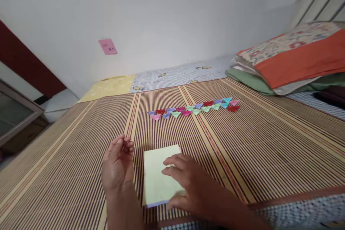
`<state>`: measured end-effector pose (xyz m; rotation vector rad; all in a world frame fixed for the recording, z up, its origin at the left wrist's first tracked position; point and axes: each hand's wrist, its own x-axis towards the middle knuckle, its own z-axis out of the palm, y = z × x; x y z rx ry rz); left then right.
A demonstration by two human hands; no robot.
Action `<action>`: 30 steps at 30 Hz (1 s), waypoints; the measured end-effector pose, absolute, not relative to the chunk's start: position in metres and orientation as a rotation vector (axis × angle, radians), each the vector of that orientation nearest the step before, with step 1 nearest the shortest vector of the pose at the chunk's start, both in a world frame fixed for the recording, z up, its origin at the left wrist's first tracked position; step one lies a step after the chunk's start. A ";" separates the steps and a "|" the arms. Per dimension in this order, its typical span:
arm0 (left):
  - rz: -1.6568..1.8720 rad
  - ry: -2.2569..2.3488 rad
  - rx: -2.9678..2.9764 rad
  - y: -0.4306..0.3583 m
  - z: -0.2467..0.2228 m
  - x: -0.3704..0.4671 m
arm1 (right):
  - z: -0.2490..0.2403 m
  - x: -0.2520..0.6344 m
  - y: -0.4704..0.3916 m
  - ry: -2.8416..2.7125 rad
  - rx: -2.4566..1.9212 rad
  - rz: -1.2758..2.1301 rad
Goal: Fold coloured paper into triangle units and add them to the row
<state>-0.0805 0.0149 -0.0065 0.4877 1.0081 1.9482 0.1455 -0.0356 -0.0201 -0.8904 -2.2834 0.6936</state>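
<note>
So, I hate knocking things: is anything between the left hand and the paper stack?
Nothing visible; only striped mat lies between the left hand and the paper stack. The right hand overlaps its right edge.

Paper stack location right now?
Head view, bottom centre: the paper stack lies on the striped mat, under the right hand, with the left hand just off its left side.

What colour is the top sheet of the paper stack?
The top sheet is pale yellow-green, seen in the head view.
</note>
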 end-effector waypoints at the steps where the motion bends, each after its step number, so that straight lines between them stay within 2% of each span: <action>1: 1.936 1.001 0.484 0.014 -0.007 -0.081 | -0.022 0.139 -0.036 -2.319 -0.917 0.713; 13: 1.944 0.933 0.456 0.013 -0.007 -0.084 | -0.036 0.126 -0.031 -2.454 -1.102 0.741; 22: 1.925 0.921 0.483 0.014 -0.009 -0.081 | -0.045 0.101 -0.039 -2.505 -1.165 0.570; 30: 1.918 0.955 0.501 0.015 -0.011 -0.080 | -0.036 0.125 -0.023 -2.110 -1.122 0.881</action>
